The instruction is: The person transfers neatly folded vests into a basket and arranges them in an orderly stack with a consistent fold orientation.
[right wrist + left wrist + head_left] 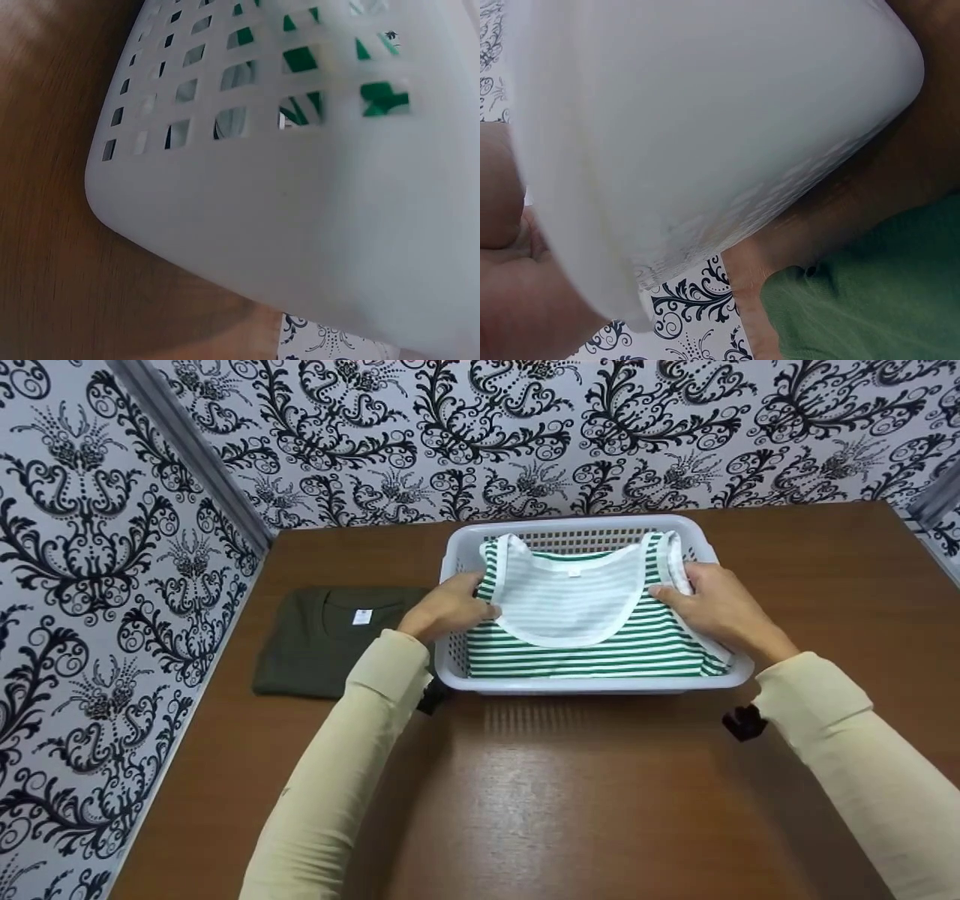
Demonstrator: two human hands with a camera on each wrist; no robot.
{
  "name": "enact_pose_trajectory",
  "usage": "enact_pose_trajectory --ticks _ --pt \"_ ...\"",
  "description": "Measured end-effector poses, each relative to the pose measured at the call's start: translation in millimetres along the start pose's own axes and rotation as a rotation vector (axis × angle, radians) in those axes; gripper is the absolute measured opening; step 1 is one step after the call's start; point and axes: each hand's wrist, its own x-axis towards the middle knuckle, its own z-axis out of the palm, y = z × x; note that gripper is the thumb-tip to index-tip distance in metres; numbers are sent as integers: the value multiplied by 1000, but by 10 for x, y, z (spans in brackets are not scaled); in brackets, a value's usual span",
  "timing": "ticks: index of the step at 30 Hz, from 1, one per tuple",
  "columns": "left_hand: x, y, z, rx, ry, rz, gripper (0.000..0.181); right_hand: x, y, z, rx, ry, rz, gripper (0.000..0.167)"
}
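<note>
A green-and-white striped tank top (592, 656), folded with its scoop neck upward, lies in a white plastic basket (577, 684). At the garment's left side my left hand (450, 606) pinches the fabric, thumb on top. My right hand (724, 604) grips the opposite side near the armhole, its fingers partly hidden beneath the cloth. The left wrist view shows the basket's smooth corner (727, 97) close up, with part of the left hand (525, 292) at the edge. In the right wrist view, green stripes show through the holes of the basket wall (225, 202); the right hand is out of sight.
A folded dark olive T-shirt (300, 649) lies on the brown wooden table (562, 802), left of the basket and partly behind my left forearm. Patterned black-and-white walls (495, 442) border the table at the back and left.
</note>
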Motion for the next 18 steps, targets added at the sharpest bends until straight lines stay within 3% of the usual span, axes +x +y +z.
enact_pose_trajectory --ticks 18 --pt "17 30 48 44 25 -10 59 18 -11 0 -49 -41 17 38"
